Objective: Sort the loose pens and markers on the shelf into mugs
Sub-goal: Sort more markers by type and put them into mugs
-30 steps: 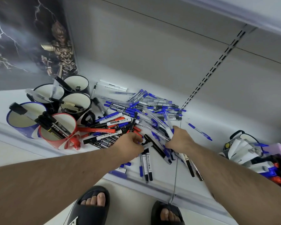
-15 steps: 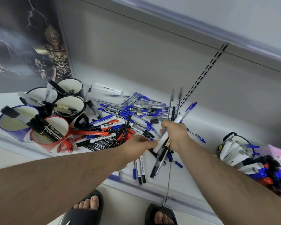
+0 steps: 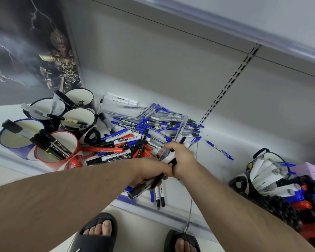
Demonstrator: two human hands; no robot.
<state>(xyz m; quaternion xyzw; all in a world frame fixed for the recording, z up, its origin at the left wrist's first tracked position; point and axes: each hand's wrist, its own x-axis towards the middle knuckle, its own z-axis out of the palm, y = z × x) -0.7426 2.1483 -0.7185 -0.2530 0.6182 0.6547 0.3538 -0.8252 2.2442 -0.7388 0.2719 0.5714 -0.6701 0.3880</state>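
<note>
Hands meet above the pile: right hand grips a bundle of pens, left hand clutches dark markers (crowded grips could spill onto the shelf).

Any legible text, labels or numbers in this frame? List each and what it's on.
None can be read.
Black markers in the red mug: light print, blurred.
Loose pens and markers on the shelf: barrel labels too small.
White-barrelled markers in the right-hand mug: print too small.
Poster: no lettering shows.

Marker print too blurred
</note>
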